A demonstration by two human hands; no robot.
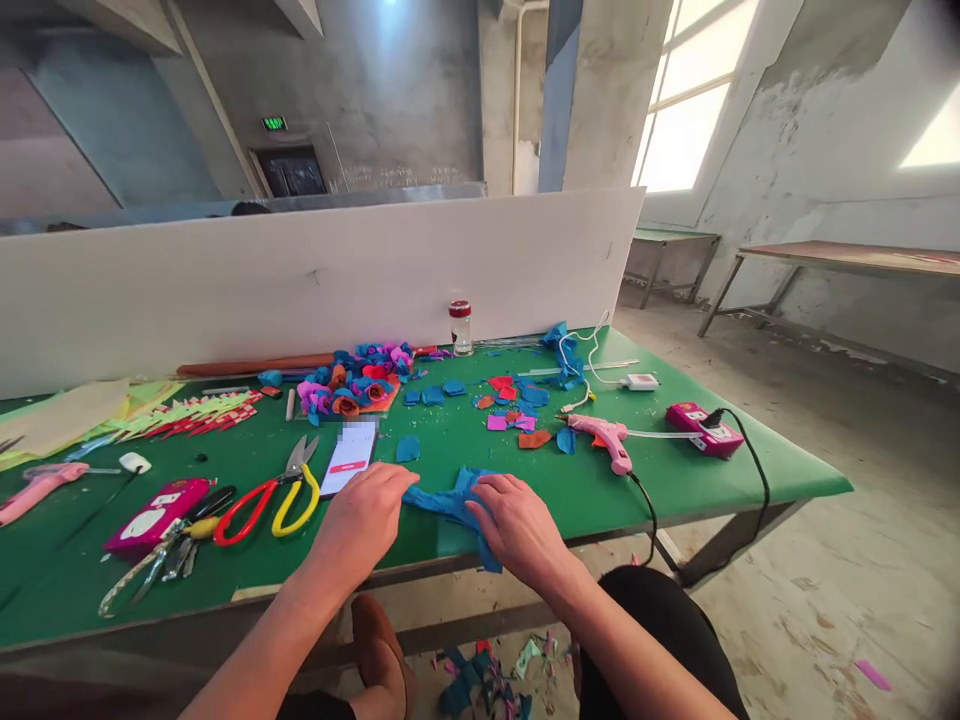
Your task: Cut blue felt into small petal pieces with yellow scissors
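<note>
A strip of blue crepe paper (442,503) stretches between my two hands above the front edge of the green table. My left hand (369,508) is closed on the paper's narrow, gathered left end. Over the wider, crumpled right end, my right hand (517,522) grips with bent fingers, and part of the sheet hangs below it. Just beyond my left hand lies a phone (348,460). A small blue paper piece (408,449) rests between the phone and the strip. To the right is a pink glue gun (609,436) with a glue stick in its back.
Scissors (279,490) with red and yellow handles lie left of the phone. Paper flowers (356,380) are heaped behind it, near a red-lidded jar (461,330). Pink power sockets (705,430) with a black cord sit at the right. A white board (315,285) borders the table's back.
</note>
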